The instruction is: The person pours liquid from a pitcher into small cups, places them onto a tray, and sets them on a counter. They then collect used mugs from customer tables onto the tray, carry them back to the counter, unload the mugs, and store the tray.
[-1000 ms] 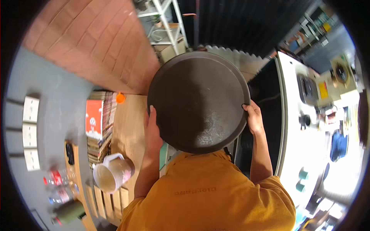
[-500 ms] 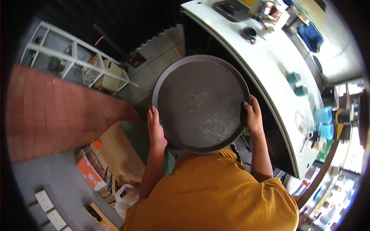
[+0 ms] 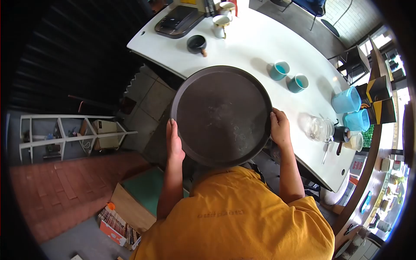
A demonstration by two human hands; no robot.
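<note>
A large round dark serving tray is held flat in front of my body, with pale scuffs or dried marks on its surface. My left hand presses along its left rim, fingers pointing up. On the opposite side, my right hand grips the rim with the thumb over the edge. The tray bears nothing. Its far right edge overlaps the white table in view; whether they touch I cannot tell.
On the table are teal cups, a small black pot, white mugs, a black scale-like device, glassware and blue containers. To the left stand a white metal frame, a brick surface and a box of books.
My view has turned to the right, so more of the table shows ahead. The tray stays between both hands and now overlaps the table edge.
</note>
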